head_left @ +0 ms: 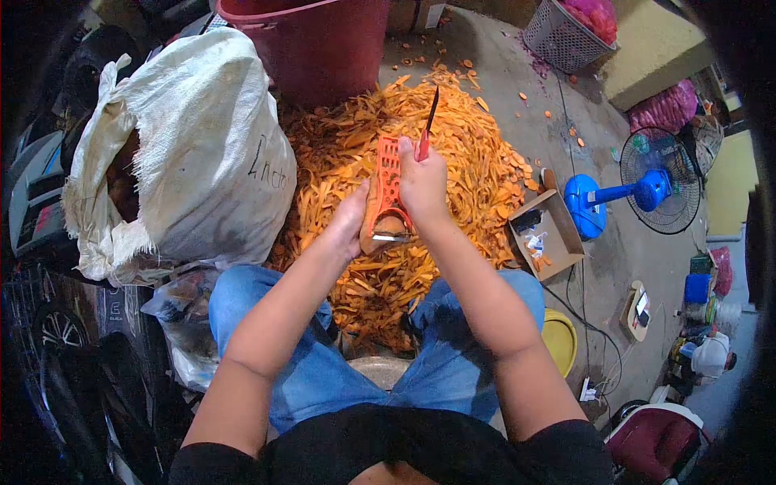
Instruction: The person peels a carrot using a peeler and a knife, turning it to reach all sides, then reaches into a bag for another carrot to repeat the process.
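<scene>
The root vegetable (368, 242) was near the middle of the view, held over a heap of orange peelings (477, 141) on the floor (505, 69). The left hand (349, 217) gripped it from 9 o'clock, its fingers partly hidden beneath. The right hand (424, 184), at about 1 o'clock, was closed around both an orange peeler (389, 174) and the red handle of a knife (430, 123), whose dark blade pointed toward 12 o'clock. The peeler lay along the root vegetable, its metal cutter at the 6 o'clock end. A white sack (210, 137) stood at 10 o'clock, a red tub (327, 56) at 11, a cardboard box (567, 236) at 3, and a blue fan (649, 192) between 2 and 3.
</scene>
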{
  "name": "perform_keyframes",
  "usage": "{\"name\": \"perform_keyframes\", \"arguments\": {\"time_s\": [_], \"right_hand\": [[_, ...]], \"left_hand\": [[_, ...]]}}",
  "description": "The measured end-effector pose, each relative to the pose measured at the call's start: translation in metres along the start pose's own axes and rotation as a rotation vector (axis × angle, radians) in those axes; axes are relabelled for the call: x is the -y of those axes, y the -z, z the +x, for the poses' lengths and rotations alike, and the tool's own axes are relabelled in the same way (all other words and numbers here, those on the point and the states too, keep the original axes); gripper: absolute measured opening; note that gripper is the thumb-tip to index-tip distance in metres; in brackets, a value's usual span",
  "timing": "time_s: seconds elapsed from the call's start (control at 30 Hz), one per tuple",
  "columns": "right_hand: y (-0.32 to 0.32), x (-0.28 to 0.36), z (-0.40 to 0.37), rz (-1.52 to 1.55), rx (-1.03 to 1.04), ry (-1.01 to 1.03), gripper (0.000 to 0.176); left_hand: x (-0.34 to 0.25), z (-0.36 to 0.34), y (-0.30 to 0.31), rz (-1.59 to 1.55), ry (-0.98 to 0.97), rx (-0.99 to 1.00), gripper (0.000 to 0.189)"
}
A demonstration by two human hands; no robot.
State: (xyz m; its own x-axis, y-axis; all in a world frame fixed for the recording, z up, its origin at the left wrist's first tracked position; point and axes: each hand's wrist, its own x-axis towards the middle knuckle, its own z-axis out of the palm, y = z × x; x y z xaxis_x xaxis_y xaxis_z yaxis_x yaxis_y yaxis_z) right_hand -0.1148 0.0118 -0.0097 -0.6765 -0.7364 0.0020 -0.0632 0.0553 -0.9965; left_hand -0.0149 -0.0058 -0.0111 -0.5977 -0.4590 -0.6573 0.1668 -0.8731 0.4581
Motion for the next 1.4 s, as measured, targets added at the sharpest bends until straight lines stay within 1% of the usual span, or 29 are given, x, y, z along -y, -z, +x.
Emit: {"name": "perform_keyframes", "arguments": {"time_s": [0.03, 0.1, 0.13, 0.17, 0.2, 0.23, 0.27, 0.3, 0.33, 0.37, 0.4, 0.47, 0.5, 0.57, 0.63, 0.67, 0.73, 0.8, 0.87, 0.93, 1.0, 1.1, 1.17, 1.23, 1.27, 1.3, 1.33, 1.37, 1.4], "right_hand": [[0.000, -0.001, 0.000, 0.000, 0.000, -0.001, 0.033], [0.001, -0.004, 0.001, -0.217, -0.106, 0.073, 0.031], [0.004, -0.007, 0.007, -0.215, -0.105, 0.073, 0.031], [0.010, -0.011, 0.018, -0.226, -0.220, 0.117, 0.029], [0.017, -0.014, 0.030, -0.238, -0.334, 0.161, 0.028], [0.026, -0.017, 0.040, -0.280, -0.396, 0.123, 0.028], [0.036, -0.020, 0.049, -0.321, -0.459, 0.080, 0.029], [0.047, -0.023, 0.056, -0.321, -0.459, 0.079, 0.029], [0.056, -0.024, 0.063, -0.317, -0.544, 0.033, 0.029], [0.061, -0.026, 0.067, -0.310, -0.632, -0.012, 0.030], [0.061, -0.022, 0.066, -0.309, -0.636, -0.011, 0.030], [0.059, -0.015, 0.062, -0.181, -0.522, -0.134, 0.031], [0.052, -0.006, 0.054, -0.182, -0.518, -0.132, 0.031], [0.027, 0.012, 0.029, -0.071, -0.313, -0.035, 0.031], [0.009, 0.004, 0.016, 0.007, -0.177, 0.080, 0.031], [0.003, 0.003, 0.009, 0.007, -0.178, 0.081, 0.031], [-0.004, 0.004, -0.001, 0.093, -0.053, -0.004, 0.032], [-0.005, 0.006, -0.005, 0.083, -0.050, 0.016, 0.032], [-0.005, 0.005, -0.005, 0.074, -0.046, 0.037, 0.032], [-0.005, 0.003, -0.004, 0.128, -0.018, 0.039, 0.032], [-0.006, 0.006, -0.006, 0.127, -0.026, 0.065, 0.032], [-0.006, 0.005, -0.007, 0.132, -0.029, 0.095, 0.032], [-0.006, 0.002, -0.007, 0.141, -0.023, 0.100, 0.031], [-0.001, 0.001, -0.007, -0.140, -0.082, 0.172, 0.028], [0.002, 0.000, -0.003, -0.140, -0.080, 0.173, 0.028], [0.005, 0.000, 0.006, -0.135, -0.204, 0.150, 0.027], [0.010, 0.000, 0.018, -0.128, -0.330, 0.125, 0.026], [0.020, -0.013, 0.036, -0.203, -0.409, 0.155, 0.026], [0.034, -0.028, 0.052, -0.283, -0.487, 0.183, 0.026]], "left_hand": [[0.000, -0.001, 0.000, 0.040, -0.020, 0.003, 0.035], [0.000, -0.003, 0.001, 0.080, -0.041, 0.005, 0.036], [0.001, -0.007, 0.001, 0.214, 0.016, -0.001, 0.037], [0.002, -0.011, 0.001, 0.349, 0.074, -0.007, 0.038], [0.006, -0.017, -0.001, 0.364, 0.112, 0.013, 0.041], [0.007, -0.015, 0.001, 0.363, 0.115, 0.014, 0.041], [0.008, -0.011, 0.007, 0.325, 0.140, 0.096, 0.041], [0.008, -0.009, 0.011, 0.287, 0.161, 0.176, 0.041], [0.007, -0.010, 0.013, 0.284, 0.175, 0.228, 0.040], [0.006, -0.013, 0.011, 0.288, 0.174, 0.229, 0.040], [0.005, -0.018, 0.008, 0.257, 0.197, 0.221, 0.040], [0.004, -0.018, 0.008, 0.219, 0.219, 0.214, 0.040], [0.002, -0.013, 0.012, 0.197, 0.174, 0.172, 0.040], [-0.002, 0.002, 0.026, 0.171, 0.123, 0.125, 0.039], [-0.009, 0.007, 0.032, -0.038, 0.167, 0.421, 0.039], [-0.009, 0.003, 0.021, 0.070, 0.106, 0.146, 0.035], [-0.010, 0.000, 0.016, 0.075, 0.085, 0.127, 0.034], [-0.008, 0.000, 0.015, 0.077, 0.068, 0.108, 0.032], [-0.007, 0.001, 0.014, 0.151, 0.056, 0.113, 0.038], [-0.006, 0.002, 0.012, 0.089, 0.066, 0.106, 0.034], [-0.006, 0.003, 0.012, 0.029, 0.074, 0.099, 0.031], [-0.005, 0.004, 0.015, 0.093, 0.068, 0.124, 0.037], [-0.002, 0.008, 0.021, 0.119, 0.052, 0.213, 0.037], [0.000, 0.007, 0.022, 0.149, 0.080, 0.188, 0.035], [0.002, 0.005, 0.023, 0.179, 0.107, 0.162, 0.033], [0.003, -0.002, 0.019, 0.180, 0.106, 0.162, 0.033], [0.005, -0.013, 0.010, 0.262, 0.153, 0.126, 0.034], [0.006, -0.019, 0.005, 0.341, 0.203, 0.091, 0.035], [0.004, -0.020, 0.009, 0.395, 0.223, 0.165, 0.037]]}}
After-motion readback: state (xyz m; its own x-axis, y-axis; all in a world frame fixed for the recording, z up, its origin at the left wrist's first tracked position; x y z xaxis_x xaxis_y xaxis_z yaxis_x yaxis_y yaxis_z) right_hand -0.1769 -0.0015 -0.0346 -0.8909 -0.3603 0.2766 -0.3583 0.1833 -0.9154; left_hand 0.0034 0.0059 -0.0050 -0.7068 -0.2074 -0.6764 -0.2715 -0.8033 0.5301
